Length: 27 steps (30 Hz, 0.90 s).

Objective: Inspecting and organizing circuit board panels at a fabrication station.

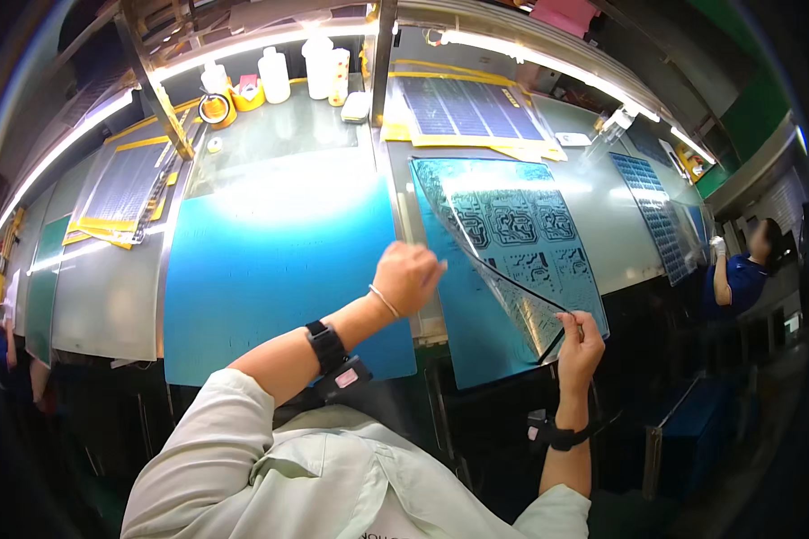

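Observation:
My right hand [582, 346] pinches the lifted near corner of a clear film printed with black circuit patterns [521, 305]. The film curls diagonally up from a blue panel [476, 346]; its far part still lies over the panel. My left hand [411, 277] is curled closed, above the strip between that panel and a larger plain blue sheet [279, 278] on the left. What its fingers hold, if anything, cannot be made out. A dark wristband with a small device sits on each wrist.
Yellow-edged films [467, 108] lie behind the panel. White bottles [274, 76] and tape rolls [216, 108] stand at the back left. Metal posts [153, 85] and bright tube lights cross overhead. At right, a co-worker in blue [744, 278] is beside another patterned blue panel [652, 202].

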Each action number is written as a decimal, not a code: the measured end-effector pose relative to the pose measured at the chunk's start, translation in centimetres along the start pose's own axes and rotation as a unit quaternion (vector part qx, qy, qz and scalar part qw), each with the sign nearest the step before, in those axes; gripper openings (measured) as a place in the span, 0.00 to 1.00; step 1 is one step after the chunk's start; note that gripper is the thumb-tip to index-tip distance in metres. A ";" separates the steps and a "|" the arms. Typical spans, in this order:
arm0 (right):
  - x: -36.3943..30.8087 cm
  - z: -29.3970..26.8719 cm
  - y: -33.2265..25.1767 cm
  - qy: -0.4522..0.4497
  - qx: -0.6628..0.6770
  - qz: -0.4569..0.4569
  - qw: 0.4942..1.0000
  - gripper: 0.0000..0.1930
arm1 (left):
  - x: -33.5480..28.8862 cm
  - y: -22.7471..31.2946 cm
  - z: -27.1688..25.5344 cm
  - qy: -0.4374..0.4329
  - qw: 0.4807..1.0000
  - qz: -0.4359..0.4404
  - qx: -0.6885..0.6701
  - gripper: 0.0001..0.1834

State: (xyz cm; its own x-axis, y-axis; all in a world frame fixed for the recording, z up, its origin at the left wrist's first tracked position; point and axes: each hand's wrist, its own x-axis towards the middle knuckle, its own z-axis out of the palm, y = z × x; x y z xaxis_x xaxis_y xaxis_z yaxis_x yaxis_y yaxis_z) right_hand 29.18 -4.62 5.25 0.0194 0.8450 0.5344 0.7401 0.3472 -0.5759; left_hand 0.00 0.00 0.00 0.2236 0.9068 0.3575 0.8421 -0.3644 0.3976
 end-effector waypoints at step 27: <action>-10.9 -2.2 0.3 -0.088 0.333 0.260 0.902 0.12 | -8.1 -14.0 -11.0 -0.067 0.457 -0.326 -0.825 0.38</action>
State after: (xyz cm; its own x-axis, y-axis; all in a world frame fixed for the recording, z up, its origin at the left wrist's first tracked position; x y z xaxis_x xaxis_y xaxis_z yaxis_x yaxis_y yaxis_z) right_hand 30.65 -14.64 0.59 0.0963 0.9953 0.0116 0.0917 0.0027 -0.9958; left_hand -19.04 -4.57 0.85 0.3105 0.9010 -0.3031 -0.7399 0.4292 0.5180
